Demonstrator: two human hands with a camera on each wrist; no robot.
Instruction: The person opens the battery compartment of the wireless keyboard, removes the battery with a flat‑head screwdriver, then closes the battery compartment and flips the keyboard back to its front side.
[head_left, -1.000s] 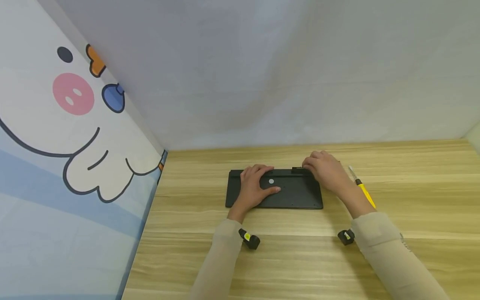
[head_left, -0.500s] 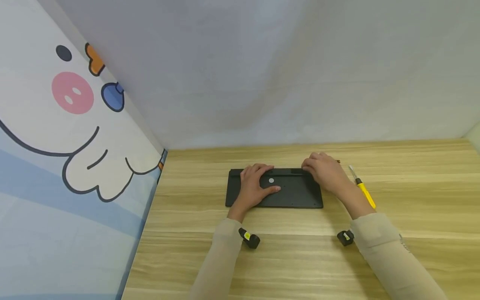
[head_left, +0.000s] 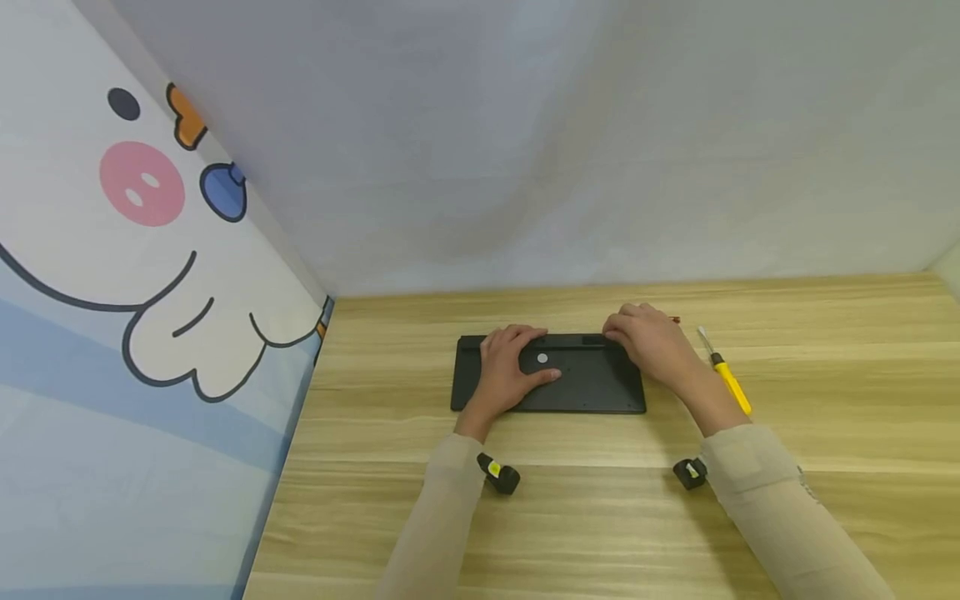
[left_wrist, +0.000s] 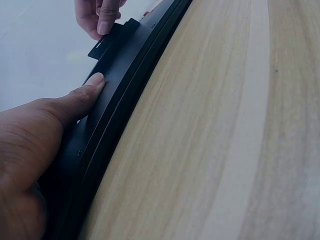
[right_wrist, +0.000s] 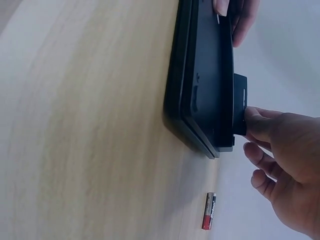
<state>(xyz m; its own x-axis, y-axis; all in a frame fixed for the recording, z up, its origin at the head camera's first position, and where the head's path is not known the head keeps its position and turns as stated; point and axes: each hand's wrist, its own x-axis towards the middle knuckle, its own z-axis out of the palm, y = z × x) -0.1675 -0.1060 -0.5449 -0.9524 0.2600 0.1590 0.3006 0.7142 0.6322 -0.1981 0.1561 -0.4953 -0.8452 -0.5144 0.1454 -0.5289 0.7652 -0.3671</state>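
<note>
A black keyboard (head_left: 592, 387) lies face down on the table, with a round pale sticker on its underside. My left hand (head_left: 504, 375) grips it left of the middle, fingers over the far raised edge and thumb on the underside. At the right part of that edge, my right hand (head_left: 651, 343) pinches a small black battery cover (right_wrist: 240, 102) between thumb and fingers. In the right wrist view the cover stands out from the raised ridge, close against it. The left wrist view shows the left thumb (left_wrist: 92, 90) near the cover. Fingers hide the compartment.
A battery (right_wrist: 209, 211) with a red end lies on the table just beyond the right hand. A yellow-handled screwdriver (head_left: 726, 372) lies right of the keyboard. A pale wall (head_left: 525, 167) rises behind the wooden table (head_left: 585, 517).
The battery cover stood up at the keyboard's edge and now shows as a flatter dark patch there. Both hands stay almost in place. Slightly more of the battery shows beside the right hand.
</note>
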